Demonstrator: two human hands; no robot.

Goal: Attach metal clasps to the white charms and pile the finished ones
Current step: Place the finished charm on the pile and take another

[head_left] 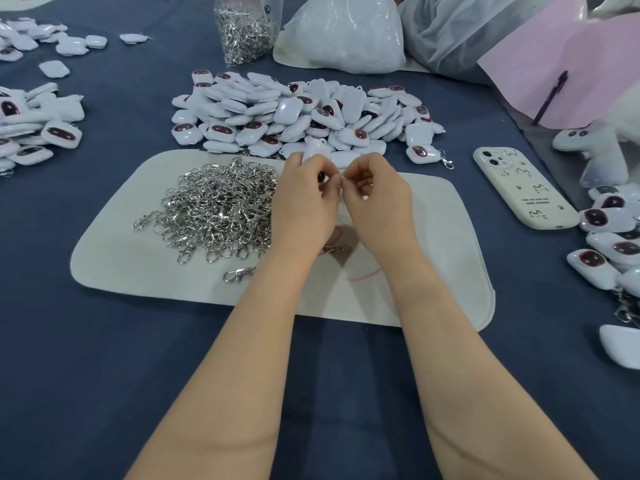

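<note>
Now logged: white charm (313, 148) gripped in left hand (304, 199), fingers curled round it, raised over far edge of grey mat (138, 265). Right hand (375, 195) narrow, fingertips pinched tight against left fingertips; pinched item hidden, cannot tell what. Heap of metal clasps (221, 206) on left half of mat, just beside left hand; one loose clasp (239, 273) nearer mat's near edge, second clasp (334, 250) between the wrists. Big charm pile (294, 112) on blue tablecloth (104, 375) just beyond mat's far edge; clasped charm (427, 154) at that pile's right end. Further clasped charms (602, 233) at table's right edge. Phone (519, 188) right of mat. Bag of clasps (242, 32) toward table's far edge
</note>
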